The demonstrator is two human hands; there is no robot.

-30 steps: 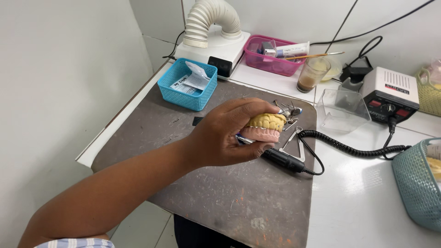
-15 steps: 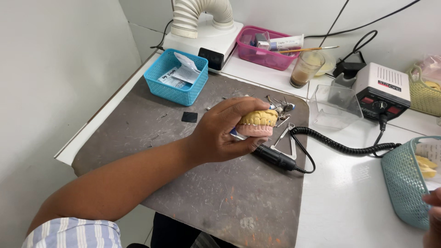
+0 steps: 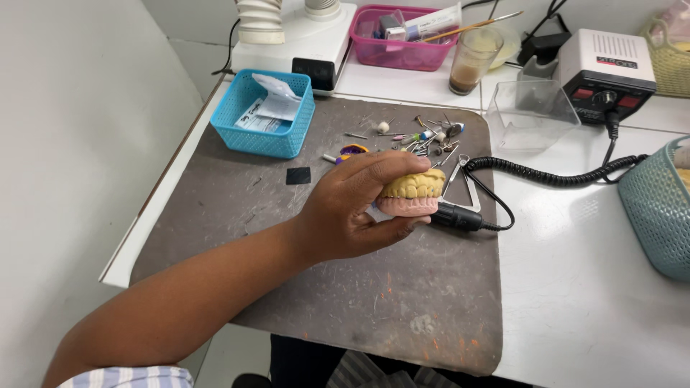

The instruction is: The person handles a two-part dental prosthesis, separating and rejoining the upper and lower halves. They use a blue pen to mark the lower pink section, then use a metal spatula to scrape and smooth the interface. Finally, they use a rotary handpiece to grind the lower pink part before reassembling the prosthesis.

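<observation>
My left hand [image 3: 356, 208] grips a dental model [image 3: 412, 192], yellow teeth on top and a pink base below, held just above the dark grey work mat [image 3: 287, 287]. Under the model lies a black rotary handpiece [image 3: 460, 217] with a coiled black cable [image 3: 553, 174] running right to the control box [image 3: 602, 73]. Several small burs and bits [image 3: 424, 138] are scattered on the mat behind the hand, with metal calipers [image 3: 463, 179] beside them. My right hand is out of view.
A blue mesh basket [image 3: 266, 115] with paper packets stands at the mat's back left. Behind are a white suction unit [image 3: 295, 43], a pink tray [image 3: 399, 32], a cup with a brush [image 3: 471, 61] and a clear plastic box [image 3: 532, 113]. A teal basket [image 3: 658, 208] sits at the right.
The view has moved in closer and shifted. My left hand still holds the dental model in about the same spot over the handpiece.
</observation>
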